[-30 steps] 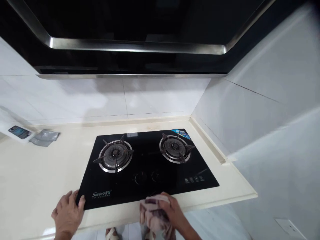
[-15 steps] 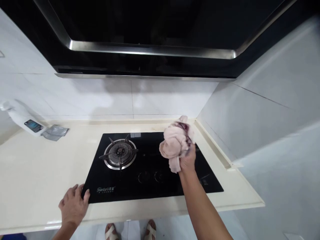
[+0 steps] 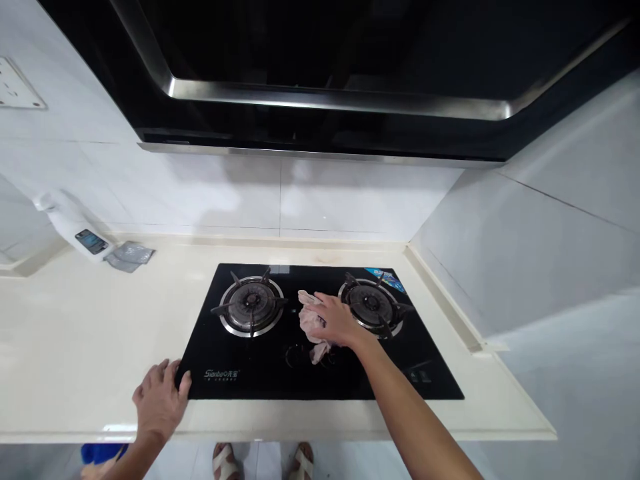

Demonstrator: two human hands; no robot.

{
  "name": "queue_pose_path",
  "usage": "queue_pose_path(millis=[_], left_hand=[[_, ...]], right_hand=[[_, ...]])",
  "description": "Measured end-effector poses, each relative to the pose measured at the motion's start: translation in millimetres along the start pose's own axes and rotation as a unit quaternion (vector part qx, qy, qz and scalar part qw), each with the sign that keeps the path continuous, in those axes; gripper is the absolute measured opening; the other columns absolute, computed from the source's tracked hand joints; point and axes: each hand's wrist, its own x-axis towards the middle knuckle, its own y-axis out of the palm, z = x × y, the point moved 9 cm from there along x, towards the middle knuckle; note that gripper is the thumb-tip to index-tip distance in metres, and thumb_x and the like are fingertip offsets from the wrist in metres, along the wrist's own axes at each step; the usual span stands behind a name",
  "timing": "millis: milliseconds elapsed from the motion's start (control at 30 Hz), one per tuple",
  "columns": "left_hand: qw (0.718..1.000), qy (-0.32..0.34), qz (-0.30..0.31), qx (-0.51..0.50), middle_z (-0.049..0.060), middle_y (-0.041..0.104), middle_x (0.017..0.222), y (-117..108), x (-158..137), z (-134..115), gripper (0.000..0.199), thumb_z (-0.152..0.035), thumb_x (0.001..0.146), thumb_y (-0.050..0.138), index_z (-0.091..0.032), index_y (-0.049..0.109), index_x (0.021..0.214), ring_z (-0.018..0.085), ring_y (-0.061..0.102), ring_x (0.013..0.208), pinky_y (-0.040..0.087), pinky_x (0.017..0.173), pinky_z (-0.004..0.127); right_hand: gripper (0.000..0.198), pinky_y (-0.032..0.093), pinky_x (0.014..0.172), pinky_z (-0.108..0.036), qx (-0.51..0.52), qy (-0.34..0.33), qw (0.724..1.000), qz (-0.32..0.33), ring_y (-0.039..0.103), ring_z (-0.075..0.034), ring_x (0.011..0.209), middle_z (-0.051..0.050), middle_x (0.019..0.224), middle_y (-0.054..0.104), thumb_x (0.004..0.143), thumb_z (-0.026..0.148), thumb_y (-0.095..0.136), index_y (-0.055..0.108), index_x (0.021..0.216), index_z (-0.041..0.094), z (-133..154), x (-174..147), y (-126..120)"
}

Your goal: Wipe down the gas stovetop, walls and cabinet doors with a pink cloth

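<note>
A pale pink cloth (image 3: 309, 321) is bunched under my right hand (image 3: 336, 320), pressed against the black glass gas hob (image 3: 270, 380) between its two burners. My fingers are closed over the cloth, hiding part of it. The left burner (image 3: 251, 303) and the right burner (image 3: 371, 303) both carry dark pan supports. At the hob's front left corner my left hand (image 3: 161, 397) rests on the cream countertop (image 3: 90, 340), fingers apart, with the thumb at the glass edge. It holds nothing. Two control knobs lie in the dark area just below the cloth, partly covered.
A black range hood (image 3: 320, 127) hangs low over the hob. Far left, a white bottle (image 3: 75, 230) leans by the wall beside a grey packet (image 3: 131, 256). A tiled wall (image 3: 525, 260) bounds the right side. A blue item (image 3: 103, 453) shows below the counter edge.
My right hand has brought the cloth down and left from above the right burner to the hob's middle, uncovering that burner and a blue sticker. My left hand stays at the corner.
</note>
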Motion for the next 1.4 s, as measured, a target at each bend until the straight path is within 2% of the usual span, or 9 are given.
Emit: queue_pose_path(millis=[133, 400, 633, 867, 967, 1067, 1267, 1333, 1400], left_hand=[[1.0, 0.001, 0.002, -0.007, 0.015, 0.054, 0.138, -2, 1, 0, 0.052, -0.05, 0.1, 0.025, -0.02, 0.058, 0.128, 0.033, 0.043, 0.133, 0.036, 0.106, 0.053], [1.0, -0.002, 0.001, -0.007, 0.015, 0.053, 0.139, 2, 1, 1, 0.051, -0.05, 0.1, 0.026, -0.021, 0.058, 0.128, 0.033, 0.042, 0.134, 0.034, 0.107, 0.053], [1.0, -0.013, 0.016, -0.009, 0.015, 0.051, 0.141, 0, 1, 0, 0.051, -0.049, 0.1, 0.027, -0.02, 0.058, 0.129, 0.033, 0.039, 0.137, 0.032, 0.109, 0.054], [1.0, -0.014, 0.025, -0.004, 0.017, 0.051, 0.142, -3, 1, -6, 0.05, -0.045, 0.1, 0.029, -0.017, 0.058, 0.129, 0.033, 0.039, 0.137, 0.032, 0.11, 0.054], [1.0, -0.008, 0.016, 0.0, 0.017, 0.052, 0.141, -4, 0, -6, 0.049, -0.045, 0.1, 0.03, -0.017, 0.057, 0.13, 0.033, 0.039, 0.137, 0.033, 0.109, 0.053], [1.0, -0.009, 0.016, -0.001, 0.016, 0.052, 0.141, -5, 0, -5, 0.049, -0.045, 0.1, 0.03, -0.018, 0.057, 0.129, 0.033, 0.04, 0.136, 0.033, 0.108, 0.053], [1.0, -0.003, 0.01, 0.006, 0.016, 0.052, 0.14, -4, -1, -5, 0.052, -0.048, 0.1, 0.028, -0.017, 0.057, 0.129, 0.034, 0.04, 0.136, 0.033, 0.108, 0.054], [1.0, -0.006, 0.01, 0.006, 0.016, 0.052, 0.14, -3, -1, -4, 0.053, -0.049, 0.1, 0.026, -0.017, 0.057, 0.129, 0.034, 0.039, 0.136, 0.033, 0.108, 0.054], [1.0, -0.008, 0.015, 0.0, 0.016, 0.052, 0.14, -2, -1, -3, 0.054, -0.05, 0.1, 0.024, -0.018, 0.057, 0.129, 0.034, 0.039, 0.137, 0.033, 0.109, 0.054]], right_hand=[[0.07, 0.042, 0.101, -0.05, -0.044, 0.036, 0.997, 0.05, 0.045, -0.034, 0.127, -0.004, 0.144, 0.049, 0.061, 0.035, 0.088, 0.065, 0.127, 0.043, -6, 13, 30], [0.043, 0.045, 0.099, -0.035, -0.07, 0.093, 0.992, -0.056, 0.057, -0.025, 0.119, -0.008, 0.134, 0.06, 0.096, 0.045, 0.055, 0.058, 0.137, 0.031, -50, -31, 23], [0.039, 0.047, 0.096, -0.038, -0.082, 0.157, 0.976, -0.129, 0.06, -0.025, 0.11, -0.011, 0.126, 0.065, 0.099, 0.032, 0.041, 0.061, 0.131, 0.024, -73, -107, 38], [0.036, 0.047, 0.101, -0.044, 0.042, 0.101, 0.991, -0.077, 0.058, -0.029, 0.111, -0.008, 0.118, 0.067, 0.077, 0.024, 0.06, 0.069, 0.111, 0.03, -29, -158, 82], [0.028, 0.048, 0.099, -0.041, 0.196, 0.077, 0.977, -0.015, 0.061, -0.026, 0.108, -0.005, 0.109, 0.068, 0.075, 0.026, 0.059, 0.069, 0.101, 0.03, 5, -157, 81], [0.018, 0.052, 0.084, -0.034, 0.339, 0.058, 0.939, -0.031, 0.063, -0.022, 0.091, -0.003, 0.096, 0.066, 0.081, 0.034, 0.055, 0.066, 0.094, 0.028, 23, -151, 53], [0.035, 0.047, 0.103, -0.037, 0.357, 0.022, 0.879, -0.314, 0.058, -0.024, 0.117, -0.009, 0.126, 0.06, 0.091, 0.045, 0.054, 0.062, 0.118, 0.025, -2, -111, -45], [0.042, 0.04, 0.112, -0.041, 0.263, 0.035, 0.917, -0.298, 0.049, -0.026, 0.131, -0.013, 0.14, 0.051, 0.093, 0.041, 0.049, 0.059, 0.129, 0.023, -7, -75, -51], [0.048, 0.035, 0.115, -0.045, 0.129, 0.054, 0.979, -0.151, 0.04, -0.029, 0.14, -0.013, 0.151, 0.04, 0.093, 0.036, 0.049, 0.055, 0.139, 0.024, -7, -30, -29]])
